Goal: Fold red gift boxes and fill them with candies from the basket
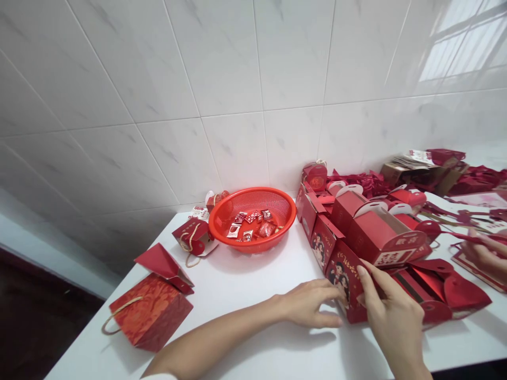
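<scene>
My right hand (392,309) pinches the upper edge of a red paper gift box (346,279) with a cartoon couple and gold lettering on its side. The box stands upright at the near end of a row. My left hand (312,303) reaches to its printed face, thumb apart from the fingers, fingertips against or just beside the panel; exact contact I cannot tell. Behind it is a similar printed box (322,243). Larger red boxes with handle tops (380,232) crowd to the right, and a flattened-looking red box (443,290) lies near my right hand.
A red plastic basket (291,211) with several wrapped sweets stands at the back. Red bags with rope handles (158,311) sit at left. A cardboard box (420,174) and red ribbons are at back right. Another person's hand (485,256) shows at the right edge.
</scene>
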Tool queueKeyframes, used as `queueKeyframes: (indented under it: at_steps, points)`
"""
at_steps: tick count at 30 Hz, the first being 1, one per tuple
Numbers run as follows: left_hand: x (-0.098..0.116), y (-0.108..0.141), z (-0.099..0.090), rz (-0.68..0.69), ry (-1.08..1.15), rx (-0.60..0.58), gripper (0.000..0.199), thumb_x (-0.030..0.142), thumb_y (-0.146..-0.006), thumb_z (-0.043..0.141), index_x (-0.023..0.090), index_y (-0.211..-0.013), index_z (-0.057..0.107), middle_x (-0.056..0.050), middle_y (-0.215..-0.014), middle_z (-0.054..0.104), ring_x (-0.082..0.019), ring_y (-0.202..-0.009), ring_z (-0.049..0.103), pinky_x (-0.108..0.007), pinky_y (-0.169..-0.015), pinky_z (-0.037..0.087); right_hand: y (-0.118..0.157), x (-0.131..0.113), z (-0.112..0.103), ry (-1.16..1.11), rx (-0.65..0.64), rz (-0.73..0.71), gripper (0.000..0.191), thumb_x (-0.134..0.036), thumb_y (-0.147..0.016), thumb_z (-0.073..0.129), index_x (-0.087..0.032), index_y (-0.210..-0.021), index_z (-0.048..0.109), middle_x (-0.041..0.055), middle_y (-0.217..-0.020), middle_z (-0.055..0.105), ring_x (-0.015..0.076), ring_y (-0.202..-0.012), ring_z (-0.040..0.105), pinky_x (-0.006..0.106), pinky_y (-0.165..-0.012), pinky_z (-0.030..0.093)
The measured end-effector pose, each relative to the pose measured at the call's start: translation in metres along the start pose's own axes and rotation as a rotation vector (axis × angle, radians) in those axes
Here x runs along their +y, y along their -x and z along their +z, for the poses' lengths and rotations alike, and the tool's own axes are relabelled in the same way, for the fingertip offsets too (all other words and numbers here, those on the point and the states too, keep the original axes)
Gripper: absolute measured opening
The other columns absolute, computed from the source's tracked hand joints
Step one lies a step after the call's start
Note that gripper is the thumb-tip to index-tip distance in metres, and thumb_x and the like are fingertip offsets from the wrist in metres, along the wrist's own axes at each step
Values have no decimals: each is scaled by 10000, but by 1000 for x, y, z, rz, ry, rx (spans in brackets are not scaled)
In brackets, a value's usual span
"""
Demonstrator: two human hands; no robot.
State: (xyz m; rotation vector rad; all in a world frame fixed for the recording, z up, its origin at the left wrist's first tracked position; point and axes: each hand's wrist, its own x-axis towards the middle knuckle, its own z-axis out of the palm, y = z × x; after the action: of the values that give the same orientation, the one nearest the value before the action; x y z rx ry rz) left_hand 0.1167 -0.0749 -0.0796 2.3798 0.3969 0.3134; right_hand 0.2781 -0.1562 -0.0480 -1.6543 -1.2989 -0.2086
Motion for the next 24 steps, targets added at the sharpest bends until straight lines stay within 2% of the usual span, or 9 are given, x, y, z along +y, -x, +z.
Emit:
queueKeyframes:
  at_steps: [3,6,10,13,16,18,20,22,24]
  points:
    - [1,-2,5,-87,-56,33,383,417,-783,792,203,-1070,654,-75,-1088,692,-256,-1043,643,-309,-889,497,2,-1,2,-3,1,-7,633,-638,-983,398,-133,-1037,777,97,-706,762,218,-528,684,312,-595,526]
    - [3,-5,9,-143,-81,64,299,472,-832,736,212,-974,690,-33,-1041,711,-225,-1006,654,-278,-849,488,3,-2,2,2,17,1,622,-640,-975,418,-136,-1033,777,87,-687,753,206,-503,667,305,-580,522]
    - [2,-9,12,-196,-183,99,181,365,-913,632,222,-982,719,-26,-1022,714,-205,-967,662,-274,-837,487,5,-3,-1,-12,7,16,601,-645,-939,488,-120,-1076,748,89,-734,756,180,-466,640,280,-482,487]
    - [-1,-9,14,-208,-244,118,174,300,-920,591,214,-984,728,-35,-969,715,-202,-933,666,-282,-843,492,10,-6,-3,-63,-2,24,573,-596,-917,565,-115,-1206,681,96,-832,760,149,-443,611,263,-436,460]
    - [-2,-6,13,-172,-242,78,167,301,-886,638,210,-995,726,-37,-1008,720,-211,-978,664,-290,-885,494,15,-11,-3,-140,67,24,523,-488,-909,636,-123,-1284,627,143,-1068,735,113,-452,588,260,-459,474]
    - [-1,-3,13,-159,-233,42,180,318,-863,672,206,-995,721,-41,-1062,719,-220,-1017,660,-304,-921,491,18,-16,-3,-204,133,-16,421,-384,-911,663,-133,-1248,641,172,-1222,677,124,-550,636,268,-525,503]
    - [0,-2,13,-147,-222,27,229,380,-850,699,206,-997,715,-45,-1100,712,-232,-1050,653,-320,-954,484,21,-21,-3,-262,187,-86,292,-281,-907,673,-141,-1163,671,175,-1252,657,209,-823,713,305,-681,540]
    - [1,-2,15,-153,-226,46,315,466,-856,686,221,-1053,702,-54,-1136,694,-250,-1067,645,-345,-953,486,24,-27,-1,-313,183,-154,210,-205,-907,662,-149,-1108,680,170,-1212,671,288,-1099,665,359,-826,531]
    - [1,-5,17,-175,-245,46,361,509,-891,625,241,-1128,674,-68,-1156,673,-274,-1082,631,-376,-928,493,27,-33,3,-364,135,-205,200,-161,-912,642,-154,-1110,672,166,-1211,669,296,-1182,624,379,-883,520]
